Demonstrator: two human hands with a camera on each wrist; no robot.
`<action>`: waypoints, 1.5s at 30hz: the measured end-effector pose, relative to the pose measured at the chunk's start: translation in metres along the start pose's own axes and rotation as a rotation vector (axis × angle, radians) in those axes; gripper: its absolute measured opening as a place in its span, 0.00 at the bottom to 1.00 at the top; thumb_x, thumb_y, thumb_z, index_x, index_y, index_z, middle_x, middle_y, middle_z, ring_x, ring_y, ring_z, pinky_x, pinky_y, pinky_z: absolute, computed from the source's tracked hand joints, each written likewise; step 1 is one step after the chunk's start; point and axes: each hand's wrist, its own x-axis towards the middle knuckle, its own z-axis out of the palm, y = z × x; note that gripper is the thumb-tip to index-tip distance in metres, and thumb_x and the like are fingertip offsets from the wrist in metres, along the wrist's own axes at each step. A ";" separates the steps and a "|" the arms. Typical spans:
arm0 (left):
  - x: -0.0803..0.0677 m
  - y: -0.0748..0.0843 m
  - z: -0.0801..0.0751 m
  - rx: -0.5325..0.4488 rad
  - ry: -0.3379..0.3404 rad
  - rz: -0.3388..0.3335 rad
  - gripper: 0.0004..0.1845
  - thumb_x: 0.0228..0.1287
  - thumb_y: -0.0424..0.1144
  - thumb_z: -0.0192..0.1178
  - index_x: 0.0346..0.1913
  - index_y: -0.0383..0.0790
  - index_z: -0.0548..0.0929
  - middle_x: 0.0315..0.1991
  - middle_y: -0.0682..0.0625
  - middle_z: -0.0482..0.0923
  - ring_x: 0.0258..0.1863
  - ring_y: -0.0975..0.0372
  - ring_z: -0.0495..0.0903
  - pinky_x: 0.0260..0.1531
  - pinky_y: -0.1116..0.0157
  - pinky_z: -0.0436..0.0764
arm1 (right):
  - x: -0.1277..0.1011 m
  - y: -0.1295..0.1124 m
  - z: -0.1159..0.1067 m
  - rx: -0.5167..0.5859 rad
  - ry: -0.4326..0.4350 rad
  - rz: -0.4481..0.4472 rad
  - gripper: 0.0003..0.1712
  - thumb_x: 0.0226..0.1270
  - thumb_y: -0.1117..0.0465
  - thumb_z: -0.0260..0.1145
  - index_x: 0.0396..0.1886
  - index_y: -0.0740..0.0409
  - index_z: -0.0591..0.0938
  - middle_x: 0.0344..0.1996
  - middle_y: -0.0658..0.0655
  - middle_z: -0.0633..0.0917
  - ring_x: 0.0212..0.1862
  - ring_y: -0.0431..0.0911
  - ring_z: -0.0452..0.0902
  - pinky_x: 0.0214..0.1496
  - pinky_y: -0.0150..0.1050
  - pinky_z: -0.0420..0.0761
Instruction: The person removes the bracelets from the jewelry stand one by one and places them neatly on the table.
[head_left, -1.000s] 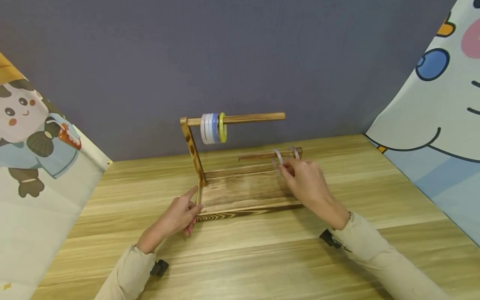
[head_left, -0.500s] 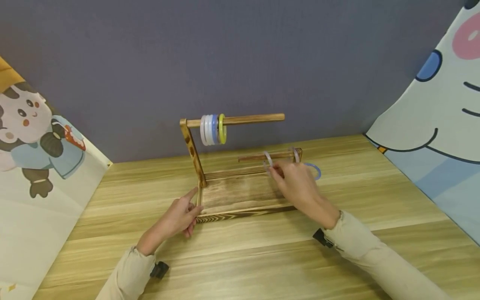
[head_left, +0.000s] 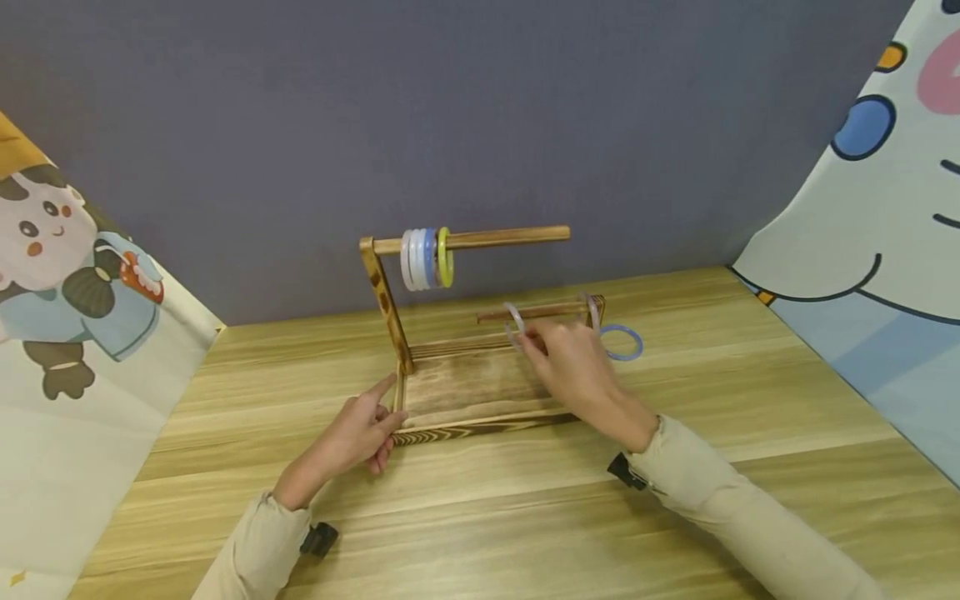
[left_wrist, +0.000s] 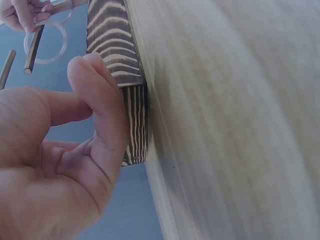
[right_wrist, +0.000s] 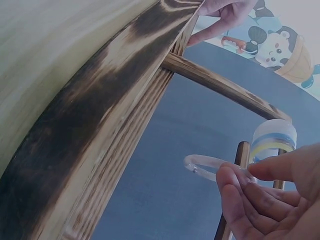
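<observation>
A scorched wooden stand (head_left: pixel 480 387) sits on the table, its top rod (head_left: pixel 510 236) carrying several white, blue and yellow rings (head_left: pixel 427 257). My right hand (head_left: pixel 531 337) pinches a clear ring (head_left: pixel 513 319) that is threaded on the short lower rod (head_left: pixel 551 312). The right wrist view shows the same clear ring (right_wrist: pixel 202 165) between my fingertips (right_wrist: pixel 235 185). A second clear ring (head_left: pixel 592 309) hangs near that rod's right post. A blue ring (head_left: pixel 621 342) lies flat on the table behind my hand. My left hand (head_left: pixel 390 404) holds the base's front left corner (left_wrist: pixel 132 125), thumb pressed on it.
The wooden table (head_left: pixel 525 517) extends in front of the stand and to both sides. Cartoon-printed cloths (head_left: pixel 67 333) hang at the left and the right (head_left: pixel 862 275). A grey wall (head_left: pixel 480 125) closes the back.
My right hand has slid the clear ring leftward along the lower rod, uncovering the blue ring on the table. The left hand has stayed on the base corner.
</observation>
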 end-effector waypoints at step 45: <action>-0.002 0.000 0.000 0.015 0.001 0.022 0.38 0.75 0.34 0.55 0.79 0.33 0.46 0.17 0.42 0.78 0.09 0.57 0.74 0.07 0.57 0.80 | -0.053 -0.009 -0.015 0.202 -0.180 0.000 0.06 0.67 0.70 0.65 0.39 0.69 0.86 0.23 0.56 0.86 0.14 0.29 0.68 0.11 0.22 0.72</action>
